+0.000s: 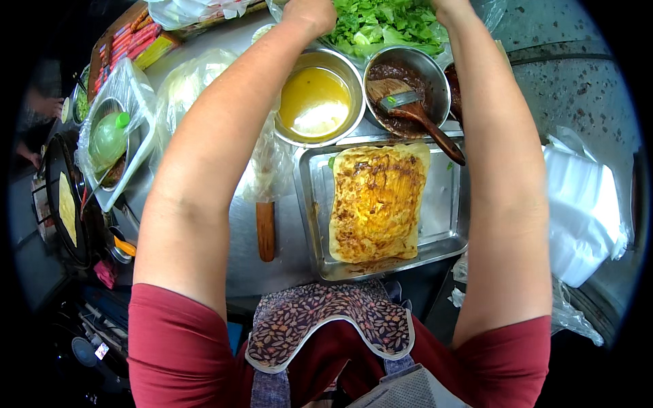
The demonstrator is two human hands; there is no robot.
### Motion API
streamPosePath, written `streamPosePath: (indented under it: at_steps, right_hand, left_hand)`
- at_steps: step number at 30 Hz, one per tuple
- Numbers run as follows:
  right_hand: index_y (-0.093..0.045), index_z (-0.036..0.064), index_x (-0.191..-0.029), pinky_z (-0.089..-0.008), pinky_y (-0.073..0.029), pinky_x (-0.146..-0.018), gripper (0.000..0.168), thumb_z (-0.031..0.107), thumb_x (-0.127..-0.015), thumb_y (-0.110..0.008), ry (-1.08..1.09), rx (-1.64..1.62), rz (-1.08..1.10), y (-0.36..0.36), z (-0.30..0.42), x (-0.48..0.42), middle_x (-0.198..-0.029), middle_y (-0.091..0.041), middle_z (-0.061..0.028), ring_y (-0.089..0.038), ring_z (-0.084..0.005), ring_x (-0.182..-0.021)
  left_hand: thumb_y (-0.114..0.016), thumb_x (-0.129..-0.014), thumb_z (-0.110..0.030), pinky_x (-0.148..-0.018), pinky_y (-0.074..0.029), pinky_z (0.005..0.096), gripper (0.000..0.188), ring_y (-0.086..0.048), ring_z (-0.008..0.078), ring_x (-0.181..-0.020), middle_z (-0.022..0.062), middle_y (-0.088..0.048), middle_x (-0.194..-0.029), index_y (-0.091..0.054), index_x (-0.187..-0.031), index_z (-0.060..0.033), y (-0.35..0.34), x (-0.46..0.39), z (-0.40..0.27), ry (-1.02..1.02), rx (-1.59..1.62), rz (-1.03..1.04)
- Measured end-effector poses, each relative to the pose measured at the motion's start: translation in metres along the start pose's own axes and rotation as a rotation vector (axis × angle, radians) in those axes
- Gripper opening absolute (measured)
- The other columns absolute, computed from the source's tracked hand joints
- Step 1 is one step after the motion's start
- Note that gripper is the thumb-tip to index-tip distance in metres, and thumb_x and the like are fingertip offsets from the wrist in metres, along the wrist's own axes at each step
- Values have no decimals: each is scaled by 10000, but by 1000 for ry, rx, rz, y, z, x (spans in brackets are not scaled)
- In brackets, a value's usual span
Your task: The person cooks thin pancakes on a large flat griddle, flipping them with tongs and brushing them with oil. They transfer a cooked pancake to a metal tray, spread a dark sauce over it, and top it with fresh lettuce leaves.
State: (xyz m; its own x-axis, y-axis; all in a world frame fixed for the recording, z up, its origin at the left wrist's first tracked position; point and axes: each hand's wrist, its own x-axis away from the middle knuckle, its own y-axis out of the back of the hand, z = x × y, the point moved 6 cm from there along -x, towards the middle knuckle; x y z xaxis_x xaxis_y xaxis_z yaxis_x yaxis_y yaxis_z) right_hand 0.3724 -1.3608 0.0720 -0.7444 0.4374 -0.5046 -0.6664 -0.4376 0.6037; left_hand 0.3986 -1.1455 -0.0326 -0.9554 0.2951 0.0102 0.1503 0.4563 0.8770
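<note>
My left hand (312, 14) is at the top edge, beside a plastic bag of chopped lettuce (382, 23); its fingers are mostly cut off by the frame. My right hand (450, 7) is at the lettuce's other side, also cut off, so its grip is hidden. Nearer me, a browned flatbread (378, 204) brushed with sauce lies in a rectangular metal tray (443, 249). Behind the tray stand a metal bowl of yellow liquid (315, 102) and a pot of dark sauce (375, 69). A wooden-handled brush (423, 120) rests in the pot, its handle reaching over the tray.
A wooden handle (265, 232) sticks out under a plastic bag (194, 76) at left. Further left are a green-capped bottle (109, 140), packaged sausages (130, 43) and a round griddle (66, 204) with a flatbread. Another person's hand (50, 106) shows there. White foam containers (581, 209) stand right.
</note>
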Motion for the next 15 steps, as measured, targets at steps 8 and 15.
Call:
streamPosePath:
  at_steps: [8, 15]
  right_hand:
    - [-661, 63, -1144, -379, -507, -875, 421, 136, -730, -684, -20, -11, 223, 17, -5, -3, -1055, -700, -181, -665, -309, -996]
    - [-676, 5, -1081, -331, -527, -754, 310, 46, -774, -652, -65, -458, 372, 17, 39, 21, -985, -709, -129, -666, -225, -865]
  left_hand:
    - [-640, -854, -260, -1059, -415, 418, 713, -522, 371, -1251, 289, -482, -1376, -352, -1436, 32, 26, 31, -35, -183, -60, -493]
    - [-644, -852, -189, -1060, -403, 412, 784, -514, 393, -1248, 270, -505, -1363, -242, -1490, 24, 51, 34, -48, -173, 495, -299]
